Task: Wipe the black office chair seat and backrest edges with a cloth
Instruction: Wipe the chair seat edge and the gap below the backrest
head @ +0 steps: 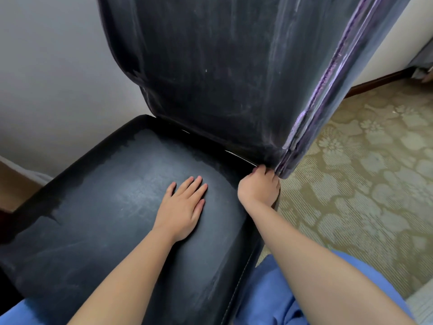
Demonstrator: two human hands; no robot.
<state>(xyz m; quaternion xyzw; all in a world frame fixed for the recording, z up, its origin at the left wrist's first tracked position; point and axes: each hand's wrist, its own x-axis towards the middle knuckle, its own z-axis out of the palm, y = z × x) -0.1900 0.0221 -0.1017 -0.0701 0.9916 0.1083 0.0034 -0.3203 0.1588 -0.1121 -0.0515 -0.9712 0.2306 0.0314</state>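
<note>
1. head view, layout: the black office chair seat (98, 207) fills the lower left and centre; the backrest (210, 66) rises upright behind it, meeting it along a narrow dark gap at the seat's rear edge.
2. left hand (181, 207): lies flat, palm down, on the middle of the seat, fingers straight and slightly apart, gripping nothing.
3. right hand (259, 187): sits at the seat's rear right corner, touching the bottom of the backrest edge (328, 90); its fingers are curled in, yet whether they hold a cloth cannot be told, and no cloth can be made out.
4. edges and open room: the seat's right edge carries a stitched seam (239, 287); beyond it the patterned floor (363, 172) lies open. a pale wall (51, 78) stands close behind the seat's left side.
5. materials: the seat is smooth, domed, leather-like, with a dull greyish film and streaks; the backrest shows similar vertical streaks. its right edge is a ridged, piped seam. the floor bears a pale floral pattern on olive ground. blue clothing (276, 294) shows at the bottom.
</note>
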